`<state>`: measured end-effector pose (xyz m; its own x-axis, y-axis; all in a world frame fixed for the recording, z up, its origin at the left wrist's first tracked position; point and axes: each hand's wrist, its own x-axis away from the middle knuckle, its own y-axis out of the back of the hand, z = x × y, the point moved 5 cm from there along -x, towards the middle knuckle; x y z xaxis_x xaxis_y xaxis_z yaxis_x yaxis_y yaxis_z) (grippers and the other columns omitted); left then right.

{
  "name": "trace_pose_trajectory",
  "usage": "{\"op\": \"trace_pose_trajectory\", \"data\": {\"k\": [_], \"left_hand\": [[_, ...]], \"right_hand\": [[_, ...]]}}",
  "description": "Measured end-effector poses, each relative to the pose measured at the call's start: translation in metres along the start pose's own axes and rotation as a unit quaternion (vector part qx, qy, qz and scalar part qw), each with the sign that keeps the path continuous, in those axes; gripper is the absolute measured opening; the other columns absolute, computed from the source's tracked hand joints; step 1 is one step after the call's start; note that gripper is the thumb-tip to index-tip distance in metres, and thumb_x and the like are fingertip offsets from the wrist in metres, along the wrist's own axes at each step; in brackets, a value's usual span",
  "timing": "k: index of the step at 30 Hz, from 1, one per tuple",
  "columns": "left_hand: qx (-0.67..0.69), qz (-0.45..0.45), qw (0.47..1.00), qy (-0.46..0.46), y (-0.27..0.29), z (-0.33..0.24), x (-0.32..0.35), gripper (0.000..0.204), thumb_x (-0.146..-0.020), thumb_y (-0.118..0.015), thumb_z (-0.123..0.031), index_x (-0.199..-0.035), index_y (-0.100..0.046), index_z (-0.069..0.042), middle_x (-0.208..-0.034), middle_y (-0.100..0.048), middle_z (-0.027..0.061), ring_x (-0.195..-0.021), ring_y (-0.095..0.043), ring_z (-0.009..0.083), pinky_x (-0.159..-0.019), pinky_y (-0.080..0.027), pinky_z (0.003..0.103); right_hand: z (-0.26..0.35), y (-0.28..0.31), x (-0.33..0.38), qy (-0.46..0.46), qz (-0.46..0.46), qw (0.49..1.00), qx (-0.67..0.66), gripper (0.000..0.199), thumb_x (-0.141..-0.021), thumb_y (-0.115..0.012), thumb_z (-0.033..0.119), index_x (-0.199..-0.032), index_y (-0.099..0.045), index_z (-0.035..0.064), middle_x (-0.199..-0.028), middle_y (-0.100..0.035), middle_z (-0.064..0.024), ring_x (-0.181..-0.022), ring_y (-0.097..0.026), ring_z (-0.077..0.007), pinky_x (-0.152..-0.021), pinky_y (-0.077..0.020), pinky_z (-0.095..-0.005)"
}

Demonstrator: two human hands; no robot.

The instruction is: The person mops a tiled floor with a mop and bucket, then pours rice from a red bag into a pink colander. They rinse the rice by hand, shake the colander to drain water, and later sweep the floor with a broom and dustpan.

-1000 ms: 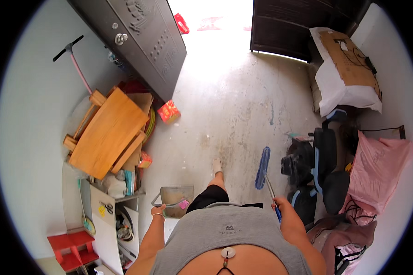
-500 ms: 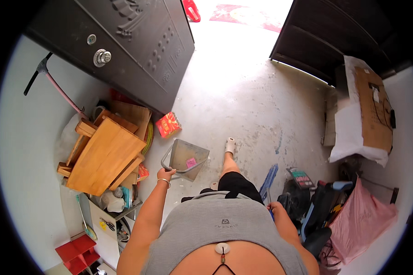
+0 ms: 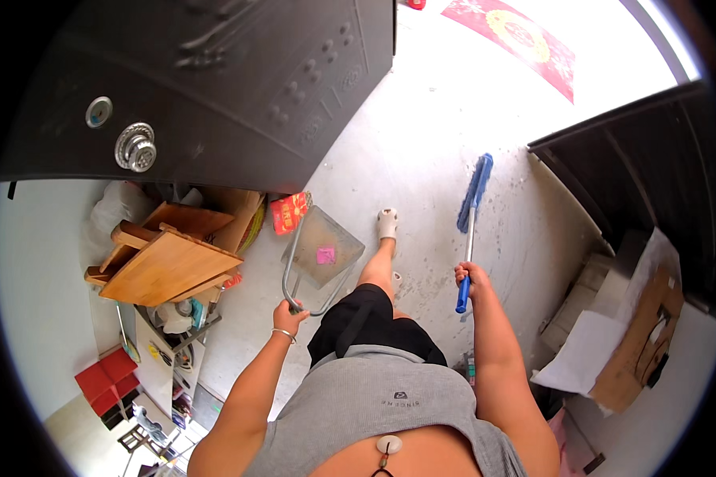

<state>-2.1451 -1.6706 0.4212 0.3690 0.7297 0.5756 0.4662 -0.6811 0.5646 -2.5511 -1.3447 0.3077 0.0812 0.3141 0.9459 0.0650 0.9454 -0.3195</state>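
My left hand [image 3: 292,317] is closed round the bent metal handle of a grey dustpan [image 3: 340,226]. A small pink scrap [image 3: 325,254] lies in the pan. My right hand [image 3: 474,279] grips the blue handle of a long duster [image 3: 476,191], with a silver shaft and a fluffy blue head. The duster points away from me, its head over the pale floor; whether it touches the floor I cannot tell. Between the dustpan and the duster my leg reaches forward in a light clog [image 3: 387,223].
An embossed dark door [image 3: 278,71] stands at the left, another dark door leaf [image 3: 620,159] at the right. A red box [image 3: 289,213] sits beside the dustpan. Wooden furniture [image 3: 171,266] leans at the left wall. Flattened cardboard [image 3: 640,334] rests at the right. A red mat [image 3: 525,40] lies beyond the doorway.
My right hand has swung the duster forward and out from my side. The dustpan stays in my left hand. I have moved toward the doorway, and the view has turned.
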Motion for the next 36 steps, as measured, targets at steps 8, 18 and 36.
{"op": "trace_pose_trajectory", "data": {"k": [8, 18, 36], "left_hand": [[0.04, -0.008, 0.988, 0.148, -0.044, 0.021, -0.039, 0.037, -0.057, -0.078, -0.008, -0.086, -0.056, -0.003, -0.077, -0.06, 0.0067, -0.072, -0.059, 0.0189, -0.068, -0.048, 0.032], [0.082, -0.022, 0.957, 0.277, -0.098, 0.002, -0.054, 0.039, -0.056, -0.081, -0.008, -0.086, -0.056, -0.003, -0.078, -0.062, 0.0081, -0.07, -0.06, 0.0182, -0.065, -0.049, 0.032], [0.055, -0.094, 0.939, 0.325, -0.249, -0.134, -0.064, 0.04, -0.053, -0.079, -0.006, -0.086, -0.056, -0.004, -0.077, -0.059, 0.0057, -0.071, -0.058, 0.0179, -0.067, -0.047, 0.032]], "right_hand": [[0.027, -0.231, -0.075, -0.148, 0.062, 0.957, 0.244, 0.008, -0.088, -0.045, 0.006, -0.095, -0.043, 0.0024, -0.063, -0.04, -0.0005, -0.044, -0.034, -0.0044, -0.039, -0.0335, -0.0187], [-0.062, -0.313, -0.261, -0.48, 0.14, 0.776, 0.384, 0.016, -0.085, -0.054, 0.012, -0.073, -0.052, 0.0016, -0.057, -0.046, -0.002, -0.045, -0.044, -0.0089, -0.043, -0.0396, -0.0241], [0.364, -0.354, -0.394, -0.279, 0.105, 0.823, 0.483, 0.053, -0.08, -0.056, -0.001, -0.127, -0.031, 0.0028, -0.065, -0.052, -0.0093, -0.041, -0.037, -0.0069, -0.035, -0.0311, -0.0235]]}}
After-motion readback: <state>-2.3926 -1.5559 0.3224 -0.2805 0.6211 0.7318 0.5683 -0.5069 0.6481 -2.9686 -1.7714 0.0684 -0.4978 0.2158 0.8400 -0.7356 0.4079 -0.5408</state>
